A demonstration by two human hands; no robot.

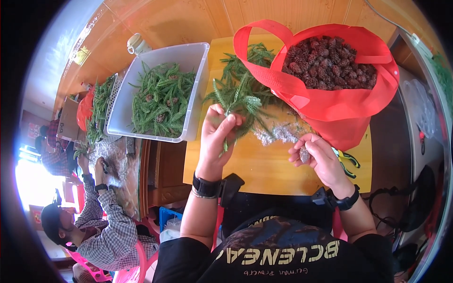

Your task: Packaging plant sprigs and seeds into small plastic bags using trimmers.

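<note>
My left hand (218, 134) is closed round the stems of a green artificial pine sprig (238, 101), pinched between thumb and fingers above the table. To its right, my right hand (321, 158) has its fingertips closed on a small greyish-brown pine cone (305, 154), held apart from the sprig. Between the hands lies a heap of pale, whitish-purple bits (279, 134) on the yellow tabletop (264, 174); I cannot tell what they are. Beyond my left hand, more green pine sprigs (247, 59) are piled. Yellow-and-black-handled pliers (349, 162) rest just right of my right hand.
A red fabric bag (339, 113) full of brown pine cones (325, 63) stands at the back right. At the left is a clear plastic bin (191, 113) holding green sprigs with cones. Another person (108, 226) in a checked shirt works at a table farther left.
</note>
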